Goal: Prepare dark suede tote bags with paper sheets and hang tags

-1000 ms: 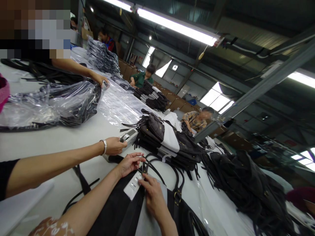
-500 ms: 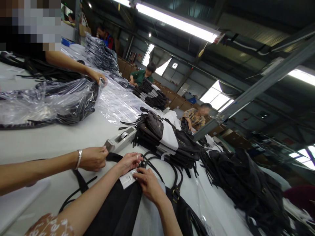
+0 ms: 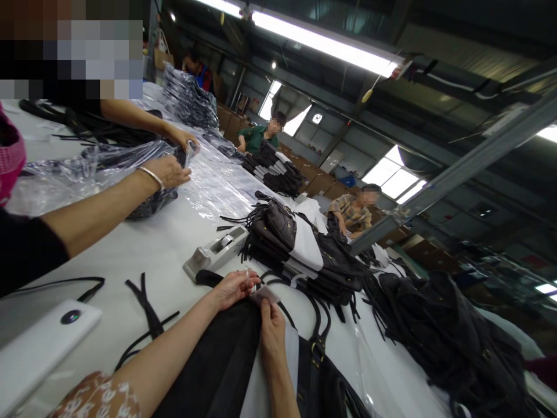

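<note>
My left hand [image 3: 237, 289] is closed at the top end of a black bag [image 3: 213, 360], its fingers pinched on something too small to make out. Beside it, my right hand [image 3: 272, 325] pinches a small white tag [image 3: 264, 294] between thumb and fingers. The tag lies over the bag's upper edge, close to my left fingertips. Under my right forearm shows a pale grey sheet. Another black bag with a brass buckle [image 3: 317, 353] lies just to the right.
A tape dispenser [image 3: 215, 252] stands beyond my left hand, before stacked black bags [image 3: 278, 232]. At left, a co-worker's hands hold a plastic-wrapped bag [image 3: 152, 206]. A white device [image 3: 47, 354] lies lower left. More black bags [image 3: 452, 331] are piled at right.
My right hand has turned more upright and lifted the tag, tilting it. The co-worker's braceleted hand has moved from beside my left hand up to the plastic-wrapped bag. The view has shifted slightly.
</note>
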Demonstrator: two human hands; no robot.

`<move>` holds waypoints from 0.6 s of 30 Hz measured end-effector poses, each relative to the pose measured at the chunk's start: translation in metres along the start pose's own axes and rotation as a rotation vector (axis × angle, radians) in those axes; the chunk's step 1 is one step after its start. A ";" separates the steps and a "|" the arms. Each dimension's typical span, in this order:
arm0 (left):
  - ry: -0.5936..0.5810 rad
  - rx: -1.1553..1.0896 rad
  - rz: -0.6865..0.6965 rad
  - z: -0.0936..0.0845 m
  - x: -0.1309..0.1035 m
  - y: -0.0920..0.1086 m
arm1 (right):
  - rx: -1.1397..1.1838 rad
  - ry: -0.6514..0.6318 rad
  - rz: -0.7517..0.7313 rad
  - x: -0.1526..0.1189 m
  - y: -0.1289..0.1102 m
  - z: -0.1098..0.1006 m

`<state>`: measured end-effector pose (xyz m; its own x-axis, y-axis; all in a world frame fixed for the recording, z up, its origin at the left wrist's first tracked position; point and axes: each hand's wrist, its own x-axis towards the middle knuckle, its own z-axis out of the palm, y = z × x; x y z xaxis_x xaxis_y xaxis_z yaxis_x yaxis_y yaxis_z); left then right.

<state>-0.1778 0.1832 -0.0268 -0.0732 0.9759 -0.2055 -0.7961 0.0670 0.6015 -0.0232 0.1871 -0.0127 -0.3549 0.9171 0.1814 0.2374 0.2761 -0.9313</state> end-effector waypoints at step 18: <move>0.021 0.534 0.300 0.000 0.005 -0.015 | 0.100 -0.142 0.153 0.019 -0.005 0.007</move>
<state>-0.1664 0.1874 -0.0372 -0.2637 0.9644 0.0214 -0.3285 -0.1106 0.9380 -0.0373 0.2017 -0.0070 -0.4473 0.8944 -0.0041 0.2101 0.1006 -0.9725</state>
